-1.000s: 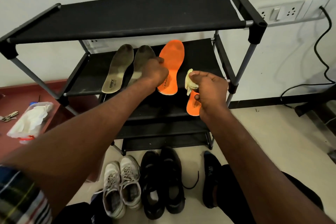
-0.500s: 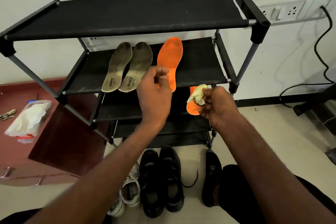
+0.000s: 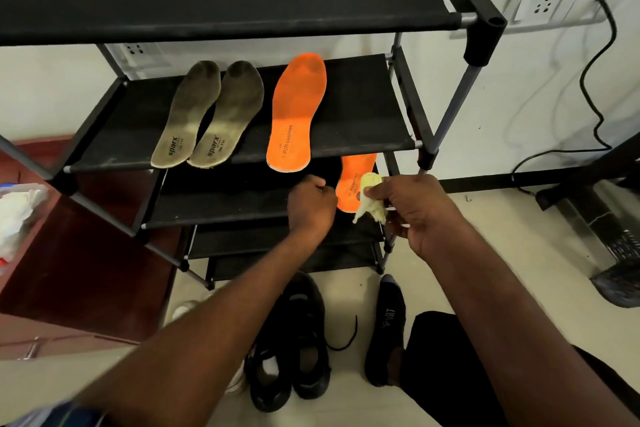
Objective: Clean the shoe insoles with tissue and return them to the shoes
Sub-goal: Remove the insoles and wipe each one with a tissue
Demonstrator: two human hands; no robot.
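Observation:
One orange insole [image 3: 298, 111] lies flat on the second shelf of the black shoe rack [image 3: 481, 21], next to two dirty grey insoles [image 3: 188, 114] [image 3: 228, 114]. A second orange insole [image 3: 353, 180] lies on the shelf below, partly hidden by that upper shelf. My left hand [image 3: 311, 206] hovers just left of it with fingers curled, and nothing shows in it. My right hand [image 3: 420, 215] pinches a crumpled yellowish tissue [image 3: 372, 199] over the insole's near end. A pair of black shoes [image 3: 291, 340] stands on the floor below.
My foot in black [image 3: 388, 322] rests right of the shoes. A white shoe [image 3: 187, 308] peeks out at the left. A plastic pack of tissues [image 3: 17, 215] sits on brown furniture at the far left. A black cable [image 3: 595, 97] hangs from the wall socket.
My left hand let go of the upper orange insole and dropped to the lower shelf beside the second one. My right hand came down slightly with the tissue. The view moved closer.

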